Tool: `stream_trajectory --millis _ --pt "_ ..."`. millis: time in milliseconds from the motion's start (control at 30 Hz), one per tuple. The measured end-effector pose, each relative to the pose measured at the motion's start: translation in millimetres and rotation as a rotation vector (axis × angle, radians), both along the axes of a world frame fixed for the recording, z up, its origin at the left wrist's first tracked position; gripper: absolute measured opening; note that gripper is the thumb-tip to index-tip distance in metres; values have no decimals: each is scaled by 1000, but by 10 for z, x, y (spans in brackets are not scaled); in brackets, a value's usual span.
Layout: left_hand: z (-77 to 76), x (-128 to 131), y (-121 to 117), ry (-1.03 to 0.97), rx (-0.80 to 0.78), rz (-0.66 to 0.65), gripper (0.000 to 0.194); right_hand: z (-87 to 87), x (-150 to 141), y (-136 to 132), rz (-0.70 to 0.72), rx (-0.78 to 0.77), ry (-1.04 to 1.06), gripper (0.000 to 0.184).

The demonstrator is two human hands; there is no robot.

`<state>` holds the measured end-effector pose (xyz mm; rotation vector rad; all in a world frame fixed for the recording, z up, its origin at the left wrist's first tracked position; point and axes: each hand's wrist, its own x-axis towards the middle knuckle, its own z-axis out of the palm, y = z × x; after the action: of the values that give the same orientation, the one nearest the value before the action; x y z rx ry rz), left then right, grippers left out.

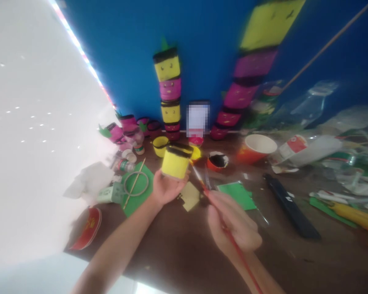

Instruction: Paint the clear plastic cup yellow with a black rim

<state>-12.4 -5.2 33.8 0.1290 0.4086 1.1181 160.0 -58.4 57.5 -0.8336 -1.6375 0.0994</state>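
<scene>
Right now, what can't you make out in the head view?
All in the head view:
Underside of the held yellow cup: hidden by the left hand.
Contact between brush tip and cup: too blurred.
End of the brush handle: cut off by the bottom edge.
Content of the upright screen: pixelated.

From far away I see a small yellow cup with a thick black band at its top (175,164), held up just off the middle of my view, toward 7 o'clock. It is right way up but leans a little. I also see a long, thin paintbrush with a red stick (198,174). Its tip is at the cup's 3 o'clock side, too blurry to tell if they touch. Its stick slants toward 5 o'clock.
</scene>
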Motion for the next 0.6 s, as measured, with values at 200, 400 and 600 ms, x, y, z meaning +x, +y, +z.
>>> stream_trajectory --millis 200,400,600 --pt "-5 5 2 15 6 15 62 39 -30 -44 -2 -57 36 38" --pt "-22 1 -7 21 42 19 62 43 -26 -45 32 -66 14 40" --pt "-28 1 2 -45 51 47 65 61 2 -52 135 -90 27 36"
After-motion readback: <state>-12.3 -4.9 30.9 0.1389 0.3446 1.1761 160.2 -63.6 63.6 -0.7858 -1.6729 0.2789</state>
